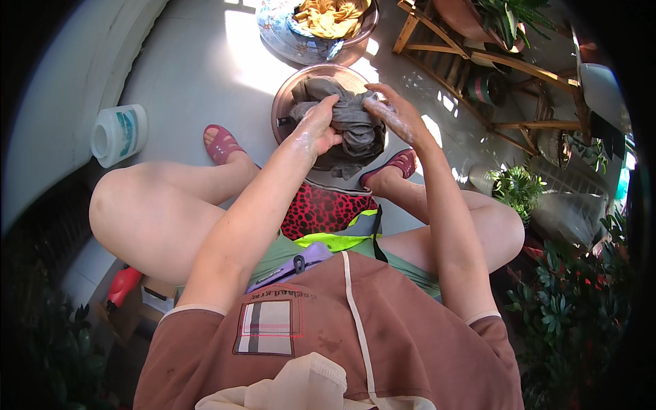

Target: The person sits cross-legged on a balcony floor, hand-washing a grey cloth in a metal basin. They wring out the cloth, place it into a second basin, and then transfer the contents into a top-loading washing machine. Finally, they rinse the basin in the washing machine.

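A brown round basin (287, 95) stands on the floor between my feet, with a bunched grey cloth (353, 123) in it. My left hand (320, 125) lies at the left side of the cloth, thumb on top and fingers curled, partly gripping a fold. Against the right side of the cloth is my right hand (392, 113), its fingers spread and its back streaked with white suds. Suds also mark my left wrist. Part of the cloth hangs over the basin's near edge, above a red and black spotted fabric (323, 210) across my lap.
Beyond the basin, another basin (372, 23) holds yellow cloth (333, 18), beside blue floral fabric (277, 31). A white plastic jug (120, 134) lies near the left wall. Wooden plant racks (523, 64) and potted plants (517, 189) stand at right. My sandalled feet flank the basin.
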Demonstrator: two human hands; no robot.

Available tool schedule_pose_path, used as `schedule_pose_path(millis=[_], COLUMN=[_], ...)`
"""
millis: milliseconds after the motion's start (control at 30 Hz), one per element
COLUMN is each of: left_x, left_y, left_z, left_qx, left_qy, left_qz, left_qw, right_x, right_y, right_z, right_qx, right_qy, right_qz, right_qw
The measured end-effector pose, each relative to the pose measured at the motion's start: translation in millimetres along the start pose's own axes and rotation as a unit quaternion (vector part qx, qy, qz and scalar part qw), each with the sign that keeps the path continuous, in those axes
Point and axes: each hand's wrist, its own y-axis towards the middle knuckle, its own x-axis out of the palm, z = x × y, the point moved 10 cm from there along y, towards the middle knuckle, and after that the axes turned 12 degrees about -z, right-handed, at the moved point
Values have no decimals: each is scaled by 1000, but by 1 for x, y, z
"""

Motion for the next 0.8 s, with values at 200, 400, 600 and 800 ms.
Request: schedule_pose_path(millis=[200, 400, 600, 800], left_x=[-5, -89, -111, -76], left_y=[8, 12, 21, 1], left_z=[-15, -25, -40, -9], left_qx=[45, -51, 17, -22], left_qy=[211, -87, -162, 104], left_qz=[15, 14, 42, 111], left_qw=[976, 995, 986, 988], right_x=[47, 110, 97, 19], right_y=[9, -29, 6, 39], right_z=[6, -55, -13, 57], right_qx=[-52, -86, -30, 143], right_qy=[-82, -31, -15, -190], right_qz=[-6, -80, 86, 189], right_qw=[995, 993, 996, 953])
